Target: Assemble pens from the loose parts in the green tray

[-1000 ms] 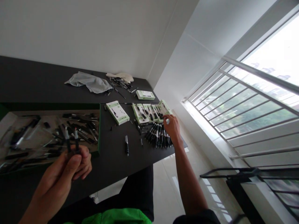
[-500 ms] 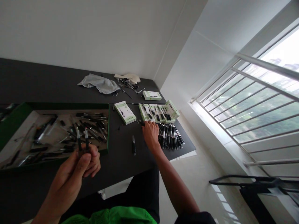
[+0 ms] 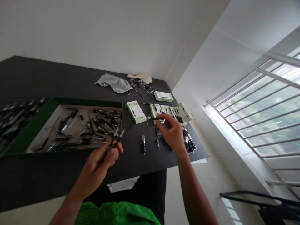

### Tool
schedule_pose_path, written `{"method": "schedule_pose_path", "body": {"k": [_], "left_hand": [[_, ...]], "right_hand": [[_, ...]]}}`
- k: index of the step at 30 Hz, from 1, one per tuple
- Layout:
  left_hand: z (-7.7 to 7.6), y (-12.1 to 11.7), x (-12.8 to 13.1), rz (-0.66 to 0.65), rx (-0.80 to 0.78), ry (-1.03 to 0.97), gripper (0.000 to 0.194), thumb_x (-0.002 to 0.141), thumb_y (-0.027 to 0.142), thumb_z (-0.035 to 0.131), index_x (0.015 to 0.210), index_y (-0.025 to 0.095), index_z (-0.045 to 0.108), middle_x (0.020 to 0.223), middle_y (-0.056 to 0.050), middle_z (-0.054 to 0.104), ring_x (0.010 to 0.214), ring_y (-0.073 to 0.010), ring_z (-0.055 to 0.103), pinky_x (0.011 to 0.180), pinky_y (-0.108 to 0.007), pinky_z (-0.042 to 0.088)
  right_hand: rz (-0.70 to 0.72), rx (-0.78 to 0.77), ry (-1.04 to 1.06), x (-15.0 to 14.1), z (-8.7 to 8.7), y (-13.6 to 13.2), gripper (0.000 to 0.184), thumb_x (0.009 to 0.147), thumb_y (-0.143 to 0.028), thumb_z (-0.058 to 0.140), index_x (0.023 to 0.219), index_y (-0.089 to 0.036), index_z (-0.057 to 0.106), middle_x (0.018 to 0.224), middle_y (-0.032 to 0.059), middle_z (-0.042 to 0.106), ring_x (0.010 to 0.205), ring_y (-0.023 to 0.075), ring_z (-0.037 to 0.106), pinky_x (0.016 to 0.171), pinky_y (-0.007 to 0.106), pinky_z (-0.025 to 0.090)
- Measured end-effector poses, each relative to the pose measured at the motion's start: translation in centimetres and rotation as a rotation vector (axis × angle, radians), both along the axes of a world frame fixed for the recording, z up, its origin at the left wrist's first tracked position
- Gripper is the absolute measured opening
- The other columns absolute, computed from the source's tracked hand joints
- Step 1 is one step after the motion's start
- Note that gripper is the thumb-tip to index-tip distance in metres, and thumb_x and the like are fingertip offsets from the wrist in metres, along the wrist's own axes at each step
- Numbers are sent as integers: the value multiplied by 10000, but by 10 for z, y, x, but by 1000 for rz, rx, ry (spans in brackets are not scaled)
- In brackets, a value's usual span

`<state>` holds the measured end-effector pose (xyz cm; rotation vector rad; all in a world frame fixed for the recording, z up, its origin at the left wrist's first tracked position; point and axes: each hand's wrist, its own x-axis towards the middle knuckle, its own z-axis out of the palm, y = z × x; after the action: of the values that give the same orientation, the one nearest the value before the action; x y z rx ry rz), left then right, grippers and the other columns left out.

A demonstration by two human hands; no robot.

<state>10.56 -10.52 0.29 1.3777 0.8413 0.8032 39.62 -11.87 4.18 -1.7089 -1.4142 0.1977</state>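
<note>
My left hand [image 3: 102,162] is closed around two pens [image 3: 114,139], their pale tips pointing up, beside the front right corner of the green-sided tray [image 3: 86,100]. Between the thumb and fingers of my right hand [image 3: 172,132] is a dark pen [image 3: 152,118] with a pale end, pointing left. Beneath and behind that hand lies a fanned row of pens [image 3: 189,140], partly hidden. Just beyond are opened pen boxes [image 3: 184,113] with pens in them. A lone pen [image 3: 143,145] lies upright in view on the table between my hands.
Loose pens and parts fill the tray, and more pens [image 3: 18,115] lie blurred at its left. A pale green box [image 3: 136,112] and another box [image 3: 163,96] rest farther back. Behind them are a grey cloth [image 3: 113,82] and a pile of pens [image 3: 139,83] beside a cream cloth.
My right hand has lifted from beside the opened boxes and now holds a pen. My left hand, still gripping its two pens, has moved right, and the view has shifted.
</note>
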Motion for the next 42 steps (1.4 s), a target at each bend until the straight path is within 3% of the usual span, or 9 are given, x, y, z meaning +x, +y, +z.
{"method": "schedule_pose_path", "body": {"k": [3, 7, 13, 29, 34, 36, 38, 40, 42], "left_hand": [[1, -1, 2, -37, 34, 50, 429, 1014, 602, 576, 1009, 185, 678, 721, 23, 486, 618, -120, 421, 553, -242, 339], [5, -4, 5, -42, 95, 132, 440, 1004, 604, 582, 1023, 189, 730, 734, 8, 533, 645, -142, 482, 595, -254, 399], [12, -6, 4, -52, 189, 198, 448, 1016, 598, 547, 1045, 224, 790, 731, -2, 588, 626, -146, 497, 585, -253, 393], [21, -8, -1, -35, 259, 222, 410, 1023, 540, 538, 975, 211, 778, 713, 2, 606, 614, -149, 489, 585, -252, 373], [14, -7, -9, -38, 212, 166, 435, 1035, 558, 524, 977, 191, 750, 715, 4, 583, 598, -136, 475, 563, -250, 366], [7, -5, -18, -6, 151, 70, 429, 1034, 560, 542, 973, 176, 722, 695, 11, 541, 591, -131, 458, 552, -251, 368], [1, -2, -32, 68, 93, -64, 377, 1040, 527, 566, 985, 176, 692, 678, 30, 476, 580, -119, 418, 534, -247, 349], [-3, 2, -48, 149, 65, -186, 309, 1057, 479, 563, 1015, 190, 665, 660, 55, 403, 557, -105, 360, 511, -244, 307], [-5, 8, -64, 226, 62, -249, 259, 1071, 439, 559, 1043, 201, 654, 664, 62, 382, 556, -98, 339, 516, -249, 290]], "right_hand": [[137, 81, 165, -5, 35, -14, 231, 950, -412, 720, 1057, -221, 794, 732, -21, 652, 609, 123, 512, 551, 256, 386], [271, 115, 115, -20, 70, -22, 187, 966, -404, 724, 1010, -237, 795, 713, -30, 681, 560, 113, 536, 510, 253, 393], [361, 152, -84, -35, 91, -17, 121, 985, -352, 715, 973, -256, 785, 848, -15, 760, 700, 145, 658, 670, 283, 527], [484, 115, -190, -45, 89, -13, 119, 1005, -365, 708, 960, -279, 778, 860, -14, 762, 779, 177, 695, 782, 340, 548], [353, 272, 116, -34, 85, -14, 186, 1061, -411, 596, 1016, -276, 716, 970, 20, 774, 917, 203, 735, 826, 367, 573], [276, 376, 250, -28, 77, -10, 171, 1067, -408, 575, 1056, -271, 678, 1010, 33, 792, 965, 214, 758, 843, 380, 596], [227, 366, 273, -22, 63, -4, 155, 1052, -401, 603, 1101, -261, 648, 1020, 36, 806, 931, 204, 772, 822, 365, 610], [181, 223, 180, -17, 42, 2, 196, 1038, -408, 619, 1143, -244, 635, 970, 37, 810, 833, 190, 767, 766, 340, 600], [143, -37, -12, -12, 16, 8, 232, 1024, -394, 629, 1185, -228, 639, 872, 29, 802, 752, 200, 751, 726, 337, 570]]}}
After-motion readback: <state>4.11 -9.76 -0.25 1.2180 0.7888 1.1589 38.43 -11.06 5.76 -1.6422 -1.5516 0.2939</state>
